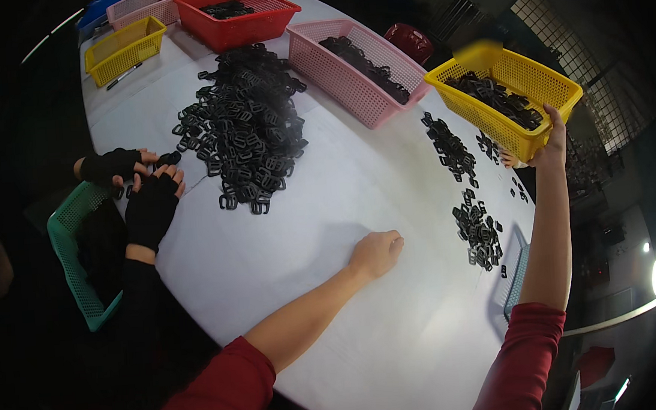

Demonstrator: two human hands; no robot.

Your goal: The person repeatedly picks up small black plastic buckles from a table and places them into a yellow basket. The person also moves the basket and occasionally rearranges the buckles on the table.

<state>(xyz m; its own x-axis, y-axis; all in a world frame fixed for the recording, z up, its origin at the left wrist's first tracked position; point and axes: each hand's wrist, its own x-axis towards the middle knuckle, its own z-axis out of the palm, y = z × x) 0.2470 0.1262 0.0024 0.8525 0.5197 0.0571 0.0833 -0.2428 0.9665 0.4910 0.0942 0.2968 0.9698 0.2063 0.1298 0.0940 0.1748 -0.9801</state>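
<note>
My right hand (554, 140) grips the near right corner of a yellow perforated basket (486, 125), with fingers on its rim and fingertips showing beneath. Black plastic strap buckles (490, 97) lie inside the basket, which is over the right side of the table. My left hand (377, 254) is closed above the middle of the white table (327, 197). What its curled fingers hold, if anything, is hidden. Loose black buckles form small piles to the right of it, one nearer (479, 232) and one farther (450, 149).
A large buckle heap (244, 120) covers the table's far left-middle. Behind it are a red basket (238, 26) and a pink basket (358, 90), both with black pieces. At left, another person's black-gloved hands (153, 204) handle buckles beside a green basket (63, 236).
</note>
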